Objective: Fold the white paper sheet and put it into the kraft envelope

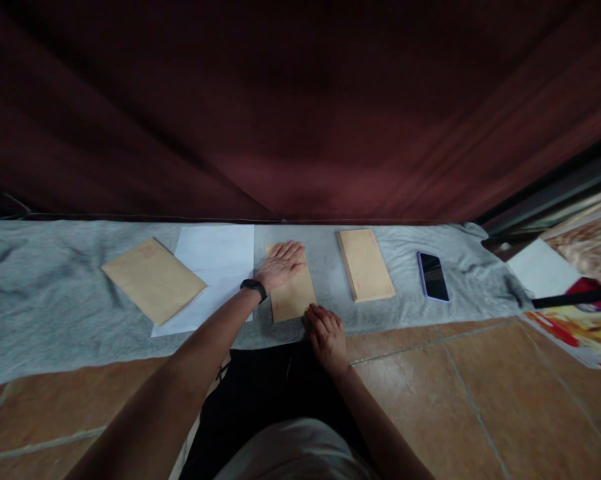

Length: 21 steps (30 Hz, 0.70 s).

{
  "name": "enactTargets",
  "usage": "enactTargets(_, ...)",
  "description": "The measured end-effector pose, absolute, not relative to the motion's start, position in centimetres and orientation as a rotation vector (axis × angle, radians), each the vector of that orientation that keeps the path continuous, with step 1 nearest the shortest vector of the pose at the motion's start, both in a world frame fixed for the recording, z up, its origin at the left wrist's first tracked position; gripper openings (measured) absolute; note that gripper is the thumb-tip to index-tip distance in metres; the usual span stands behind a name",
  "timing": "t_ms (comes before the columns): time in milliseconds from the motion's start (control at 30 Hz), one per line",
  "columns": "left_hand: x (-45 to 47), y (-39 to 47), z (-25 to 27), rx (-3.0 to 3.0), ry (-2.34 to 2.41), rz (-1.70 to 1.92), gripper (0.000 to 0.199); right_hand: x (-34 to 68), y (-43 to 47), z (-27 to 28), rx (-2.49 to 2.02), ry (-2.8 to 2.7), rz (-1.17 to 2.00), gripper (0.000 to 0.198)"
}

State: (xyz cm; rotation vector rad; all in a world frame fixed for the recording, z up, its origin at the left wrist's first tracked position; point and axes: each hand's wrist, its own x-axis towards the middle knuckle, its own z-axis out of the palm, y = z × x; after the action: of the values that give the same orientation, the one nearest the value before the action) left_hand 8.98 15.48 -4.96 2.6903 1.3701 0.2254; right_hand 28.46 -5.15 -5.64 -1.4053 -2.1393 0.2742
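A brown paper envelope (295,293) lies on the grey cloth in front of me. Across its upper part my left hand (281,263) rests flat, fingers stretched out, a black band on the wrist. At the envelope's lower right corner is my right hand (327,337), its fingers bent and closed on the corner; the thumb's contact is hard to see. To the right sits a neat stack of brown envelopes (367,265). Another brown envelope (154,279) lies slanted at the left, partly over white paper (223,257).
The grey cloth (65,313) covers a long narrow surface, with a dark red curtain (300,153) behind it. A phone (434,277) in a purple case lies right of the stack. Tiled floor (410,387) shows in front; printed packaging (580,330) is at the far right.
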Motion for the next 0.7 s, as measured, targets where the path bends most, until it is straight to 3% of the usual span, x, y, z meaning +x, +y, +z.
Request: enactTargets(700, 8.4, 5.7, -4.4, 2.769, 1.094, 0.272, 0.056, 28.4, -5.1, -6.6, -1.389, -2.117, 0.235, 0.049)
